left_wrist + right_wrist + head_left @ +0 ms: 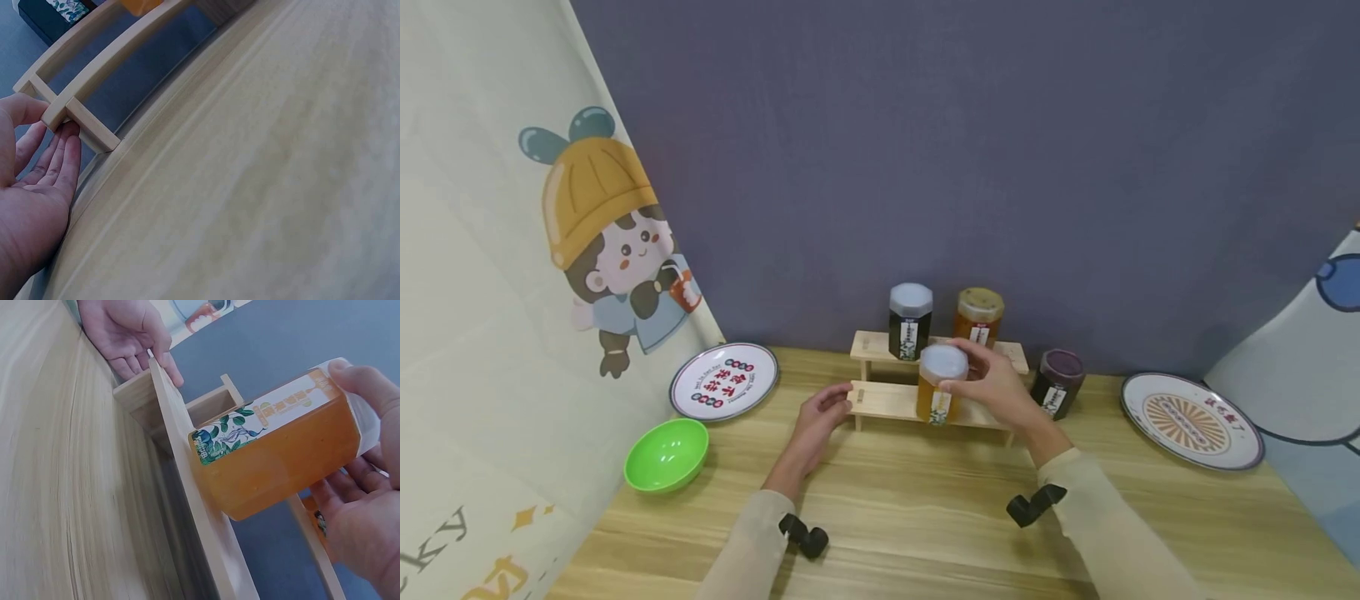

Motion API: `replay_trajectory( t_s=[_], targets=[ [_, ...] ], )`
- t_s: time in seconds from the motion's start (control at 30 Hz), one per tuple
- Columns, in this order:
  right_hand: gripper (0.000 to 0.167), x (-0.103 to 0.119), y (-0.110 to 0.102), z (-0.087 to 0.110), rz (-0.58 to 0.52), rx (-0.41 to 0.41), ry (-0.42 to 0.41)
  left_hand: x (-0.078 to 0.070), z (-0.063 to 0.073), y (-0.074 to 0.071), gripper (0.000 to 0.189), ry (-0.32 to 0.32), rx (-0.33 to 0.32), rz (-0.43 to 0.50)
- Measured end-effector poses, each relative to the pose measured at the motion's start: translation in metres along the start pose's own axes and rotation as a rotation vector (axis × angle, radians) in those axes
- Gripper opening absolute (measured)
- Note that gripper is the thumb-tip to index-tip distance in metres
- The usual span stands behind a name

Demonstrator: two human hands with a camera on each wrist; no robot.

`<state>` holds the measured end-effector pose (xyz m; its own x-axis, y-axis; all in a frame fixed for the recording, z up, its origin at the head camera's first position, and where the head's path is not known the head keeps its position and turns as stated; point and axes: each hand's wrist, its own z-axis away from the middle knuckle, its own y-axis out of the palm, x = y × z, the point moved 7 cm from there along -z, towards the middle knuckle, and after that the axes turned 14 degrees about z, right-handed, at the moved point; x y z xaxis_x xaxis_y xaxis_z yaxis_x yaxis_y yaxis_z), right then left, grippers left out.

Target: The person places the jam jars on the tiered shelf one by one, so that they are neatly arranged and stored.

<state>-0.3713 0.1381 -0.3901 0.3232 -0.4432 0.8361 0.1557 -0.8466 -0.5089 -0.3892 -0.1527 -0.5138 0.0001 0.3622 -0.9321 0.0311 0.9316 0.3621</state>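
Currently I have the orange jar (931,398) at the lower tier of the wooden stand (882,402), my right hand (997,390) gripping it near its white lid, thumb and fingers on opposite sides. Whether its base bears on the plank, I cannot tell. My left hand (816,421) pinches the left end of that tier between thumb and fingers. On the upper tier, the white-lidded dark jar (910,327) and the gold-lidded jar (979,308) stand upright, unheld, so I judge those two settled; the orange one is not yet released. Beside the stand's right end, the purple-lidded jar (1057,385) is on the table (895,525), the one jar left off the tiers. Farther out sit a left plate (724,381), a green bowl (667,456) and a right plate (1192,419), all untouched.
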Motion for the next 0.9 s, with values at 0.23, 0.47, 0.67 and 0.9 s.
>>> replay_trajectory(
  t_s=[0.23,0.47,0.67,0.9],
  targets=[
    [0.072,0.002,0.010,-0.009,-0.018,-0.006,-0.028,-0.001,0.000,0.002,0.040,-0.001,0.002,0.012],
    [0.070,0.000,0.017,-0.016,-0.008,-0.009,-0.020,0.002,0.001,0.001,0.042,-0.002,0.004,0.004],
    [0.070,0.002,0.025,-0.022,-0.021,0.003,-0.027,0.002,0.000,-0.002,0.041,0.003,-0.004,0.019],
    [0.072,0.000,0.028,-0.019,-0.035,-0.008,-0.015,0.001,0.001,-0.001,0.041,0.006,-0.004,0.006]
  ],
)
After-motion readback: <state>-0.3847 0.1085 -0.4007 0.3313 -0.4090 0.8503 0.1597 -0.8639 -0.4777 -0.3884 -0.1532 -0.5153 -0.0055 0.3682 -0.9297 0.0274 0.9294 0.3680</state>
